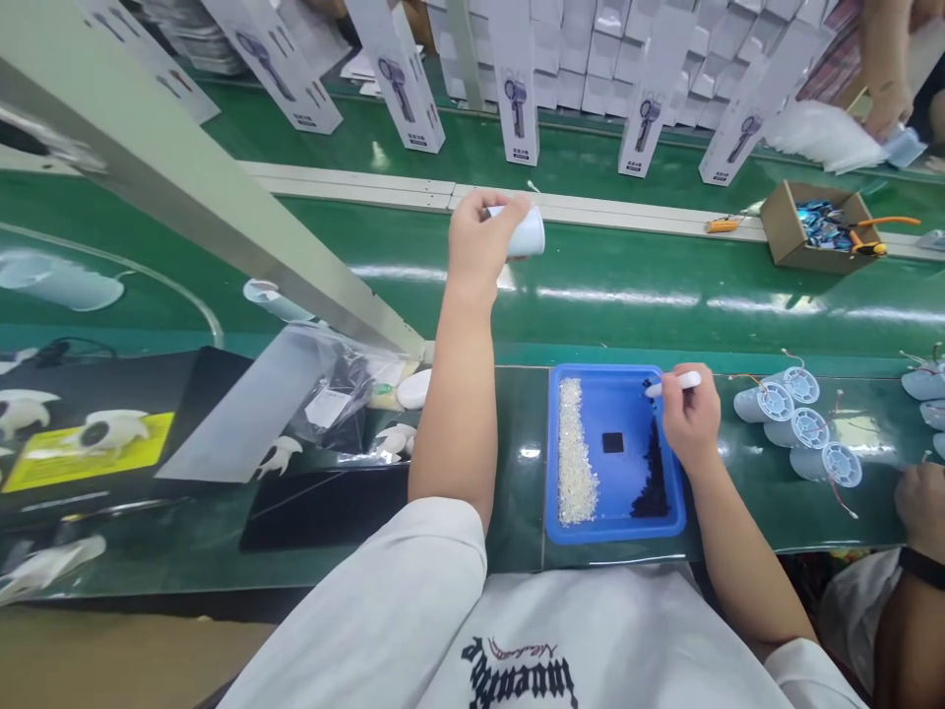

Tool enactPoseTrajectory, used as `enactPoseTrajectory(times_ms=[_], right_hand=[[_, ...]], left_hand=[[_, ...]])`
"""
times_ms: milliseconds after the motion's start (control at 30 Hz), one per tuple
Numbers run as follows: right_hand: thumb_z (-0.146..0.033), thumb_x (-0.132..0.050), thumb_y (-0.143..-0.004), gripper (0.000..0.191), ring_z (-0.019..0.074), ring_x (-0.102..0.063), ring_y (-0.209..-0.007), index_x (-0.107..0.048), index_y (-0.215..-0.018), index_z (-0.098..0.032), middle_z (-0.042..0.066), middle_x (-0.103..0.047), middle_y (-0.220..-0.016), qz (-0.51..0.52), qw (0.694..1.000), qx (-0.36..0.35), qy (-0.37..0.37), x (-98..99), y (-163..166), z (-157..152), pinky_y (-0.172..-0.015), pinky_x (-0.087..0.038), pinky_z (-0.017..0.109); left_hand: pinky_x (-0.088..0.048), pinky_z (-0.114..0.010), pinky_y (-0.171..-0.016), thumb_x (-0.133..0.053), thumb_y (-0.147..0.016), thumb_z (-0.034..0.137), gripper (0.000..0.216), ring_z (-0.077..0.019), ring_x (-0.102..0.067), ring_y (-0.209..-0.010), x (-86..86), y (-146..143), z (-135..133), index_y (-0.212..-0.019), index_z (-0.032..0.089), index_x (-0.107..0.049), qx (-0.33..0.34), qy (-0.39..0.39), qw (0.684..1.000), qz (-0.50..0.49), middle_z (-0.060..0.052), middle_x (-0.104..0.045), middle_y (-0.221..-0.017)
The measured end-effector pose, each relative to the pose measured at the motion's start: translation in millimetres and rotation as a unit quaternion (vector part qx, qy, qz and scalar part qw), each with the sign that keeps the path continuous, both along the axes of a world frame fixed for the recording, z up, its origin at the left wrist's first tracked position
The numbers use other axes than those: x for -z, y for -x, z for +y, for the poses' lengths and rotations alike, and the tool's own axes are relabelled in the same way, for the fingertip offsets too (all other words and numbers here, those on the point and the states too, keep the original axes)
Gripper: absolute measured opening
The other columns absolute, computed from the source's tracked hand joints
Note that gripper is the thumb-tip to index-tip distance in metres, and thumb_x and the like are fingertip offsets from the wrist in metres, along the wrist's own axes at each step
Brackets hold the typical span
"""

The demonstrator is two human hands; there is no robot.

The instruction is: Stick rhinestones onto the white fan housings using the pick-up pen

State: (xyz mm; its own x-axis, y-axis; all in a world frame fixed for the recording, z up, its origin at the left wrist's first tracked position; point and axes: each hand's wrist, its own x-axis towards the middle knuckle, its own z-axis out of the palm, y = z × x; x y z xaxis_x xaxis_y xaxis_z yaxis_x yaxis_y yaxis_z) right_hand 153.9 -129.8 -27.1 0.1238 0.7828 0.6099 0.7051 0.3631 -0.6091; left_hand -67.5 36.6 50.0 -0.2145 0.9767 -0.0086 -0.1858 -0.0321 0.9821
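Observation:
Stretched out over the green conveyor, my left hand (pixel 479 236) grips a pale cylindrical housing (pixel 529 234) lying on its side. A short wire end pokes up just beyond it. My right hand (pixel 688 406) is closed around a white pen-like tool (pixel 689 380), held at the upper right of a blue tray (pixel 618 534). The tool's tip points at small black pieces (pixel 653 481) strewn along the tray's right side. Small whitish pieces (pixel 576 458) fill a strip on the left side. Between the two lies a black square (pixel 612 442).
Several pale fan cylinders (pixel 812 429) with wires stand right of the tray. A cardboard box (pixel 797 236) and upright product boxes (pixel 521 108) line the far side. A slanted metal post (pixel 221 197) is at left. A co-worker's hand (pixel 922 507) rests at the right edge.

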Motion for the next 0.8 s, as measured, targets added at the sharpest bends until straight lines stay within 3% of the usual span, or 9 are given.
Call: enactPoseTrajectory(times_ms=[100,233,367,667,800], right_hand=[[-0.032,-0.050,-0.094,0.017,0.0133,-0.050,-0.061,-0.048,-0.081,-0.022,-0.002,-0.053,-0.069,0.014,0.998,0.063,-0.019,-0.2,-8,1,-0.059,-0.041,0.028],[-0.035,-0.049,-0.095,0.021,0.0130,-0.049,-0.059,-0.047,-0.078,-0.022,-0.003,-0.053,-0.067,0.021,0.998,0.066,-0.003,1.6,-10,1,-0.058,-0.041,0.028],[-0.036,-0.048,-0.095,0.022,0.0136,-0.050,-0.060,-0.047,-0.078,-0.023,-0.003,-0.053,-0.067,0.017,0.997,0.074,-0.003,3.9,-8,2,-0.059,-0.041,0.028],[-0.030,-0.050,-0.093,0.020,0.0126,-0.050,-0.057,-0.050,-0.075,-0.022,-0.003,-0.054,-0.066,0.008,0.999,0.045,-0.002,2.9,-4,3,-0.057,-0.042,0.026],[-0.029,-0.050,-0.095,0.020,0.0120,-0.052,-0.058,-0.051,-0.076,-0.022,-0.003,-0.056,-0.065,0.045,0.999,0.026,0.002,0.9,-2,0,-0.057,-0.044,0.025]], left_hand=[[-0.050,-0.036,-0.088,-0.064,-0.083,0.028,0.015,-0.0216,-0.055,-0.101,-0.2,-2,5,-0.080,0.022,-0.051,0.018,0.020,0.989,-0.148,-0.003,-0.059,-0.090],[-0.052,-0.035,-0.088,-0.063,-0.080,0.038,0.017,-0.0251,-0.056,-0.112,13.5,-2,19,-0.084,0.025,-0.055,0.032,0.024,0.965,-0.261,-0.006,-0.062,-0.097],[-0.054,-0.032,-0.088,-0.065,-0.077,0.041,0.019,-0.0247,-0.058,-0.111,20.5,-3,24,-0.084,0.027,-0.055,0.039,0.024,0.960,-0.277,-0.006,-0.065,-0.096],[-0.055,-0.031,-0.087,-0.068,-0.074,0.024,0.016,-0.0230,-0.062,-0.107,8.3,-15,9,-0.085,0.025,-0.057,0.061,0.029,0.963,-0.259,-0.005,-0.068,-0.098],[-0.056,-0.030,-0.087,-0.072,-0.074,0.027,0.020,-0.0229,-0.063,-0.107,6.0,-19,5,-0.086,0.024,-0.058,0.074,0.022,0.960,-0.269,-0.006,-0.067,-0.099]])
